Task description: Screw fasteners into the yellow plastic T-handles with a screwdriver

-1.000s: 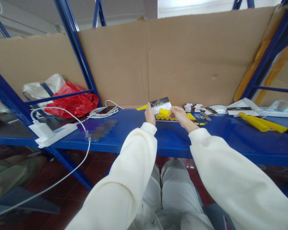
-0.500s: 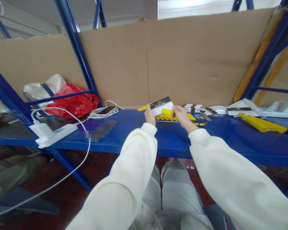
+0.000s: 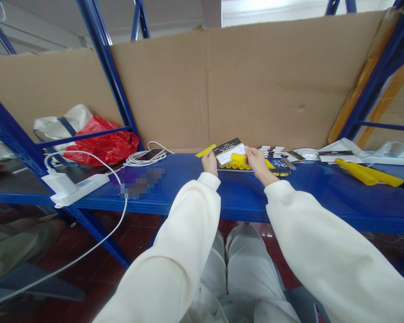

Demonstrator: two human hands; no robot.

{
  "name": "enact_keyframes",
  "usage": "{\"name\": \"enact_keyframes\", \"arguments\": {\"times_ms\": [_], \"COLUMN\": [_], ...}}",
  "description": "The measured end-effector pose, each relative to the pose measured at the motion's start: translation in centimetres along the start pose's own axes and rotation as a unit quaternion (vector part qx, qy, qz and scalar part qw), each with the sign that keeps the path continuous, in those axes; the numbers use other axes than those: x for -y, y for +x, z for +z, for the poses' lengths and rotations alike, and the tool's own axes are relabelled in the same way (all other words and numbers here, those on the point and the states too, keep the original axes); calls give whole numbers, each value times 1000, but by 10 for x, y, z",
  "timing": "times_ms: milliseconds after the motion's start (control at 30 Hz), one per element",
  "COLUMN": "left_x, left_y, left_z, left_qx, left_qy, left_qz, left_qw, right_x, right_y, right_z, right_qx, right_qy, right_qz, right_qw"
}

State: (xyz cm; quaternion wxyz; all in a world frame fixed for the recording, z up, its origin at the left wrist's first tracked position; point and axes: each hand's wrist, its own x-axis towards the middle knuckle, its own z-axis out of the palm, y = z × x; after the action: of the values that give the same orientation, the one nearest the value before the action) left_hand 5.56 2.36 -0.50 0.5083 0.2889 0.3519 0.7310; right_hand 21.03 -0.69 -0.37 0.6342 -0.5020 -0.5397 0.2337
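Note:
A black-and-white printed card (image 3: 227, 153) is held above the blue bench, tilted, between my two hands. My left hand (image 3: 210, 162) is closed on its left edge. My right hand (image 3: 257, 161) pinches near its right edge. One yellow tube (image 3: 238, 158) overlaps the card's lower right part, by my right fingertips; I cannot tell whether they grip it. Below it, several yellow tubes (image 3: 234, 165) lie side by side. Another yellow piece (image 3: 206, 150) shows just behind my left hand; whether my fingers touch it is unclear.
Right of my hands are small stacked black-and-white boxes (image 3: 271, 151) and long yellow tubes (image 3: 366, 172). Leftward lie a coiled white cable (image 3: 144, 158), a phone, a red plastic bag (image 3: 103, 141) and a power strip (image 3: 84, 188). Cardboard (image 3: 272, 85) walls the bench's back.
Both hands and the card have shifted slightly right and down. The yellow tube by my right fingertips has moved right with them. The yellow piece behind my left hand has also shifted a little right.

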Motion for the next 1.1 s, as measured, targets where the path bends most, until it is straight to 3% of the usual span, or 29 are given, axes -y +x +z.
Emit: {"name": "enact_keyframes", "arguments": {"times_ms": [533,1100], "left_x": [-7,4], "left_y": [-3,17], "left_z": [-2,-14], "left_qx": [-21,-66], "left_qy": [65,84], "left_qz": [-20,64], "left_qw": [997,992], "right_x": [6,4], "right_y": [-3,4], "right_z": [-1,-6], "right_qx": [7,-52], "right_qy": [21,107], "right_qz": [3,25], "right_qw": [1000,993]}}
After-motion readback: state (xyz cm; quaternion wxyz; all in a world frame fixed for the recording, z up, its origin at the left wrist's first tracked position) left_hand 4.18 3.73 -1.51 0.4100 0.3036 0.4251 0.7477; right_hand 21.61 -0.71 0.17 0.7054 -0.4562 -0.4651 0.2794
